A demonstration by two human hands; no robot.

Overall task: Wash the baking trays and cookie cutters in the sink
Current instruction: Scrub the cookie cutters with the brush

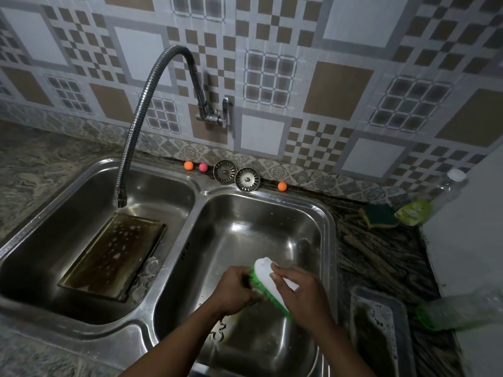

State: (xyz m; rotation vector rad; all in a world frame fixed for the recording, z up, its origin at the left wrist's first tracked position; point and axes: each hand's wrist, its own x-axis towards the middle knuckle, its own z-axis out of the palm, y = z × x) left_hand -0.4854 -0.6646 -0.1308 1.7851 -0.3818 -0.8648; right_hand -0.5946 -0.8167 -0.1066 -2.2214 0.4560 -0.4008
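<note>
Over the right basin of the steel double sink [330,240], my right hand [302,297] grips a white scrub brush [268,273] with green bristles. My left hand [234,291] is curled around a small object pressed against the bristles; the fingers hide most of it. A dark, soapy baking tray [114,257] leans in the left basin. A metal cookie cutter [147,276] lies at that tray's right edge. Another cutter [219,331] rests on the right basin's floor below my hands. A second soapy tray [381,333] sits on the counter to the right.
The flexible tap spout [121,197] hangs over the left basin. Two sink strainers [236,176] and small coloured balls [188,165] line the back ledge. A green-yellow sponge [377,216], a soap pouch [413,212] and a plastic bottle [468,311] lie on the right counter.
</note>
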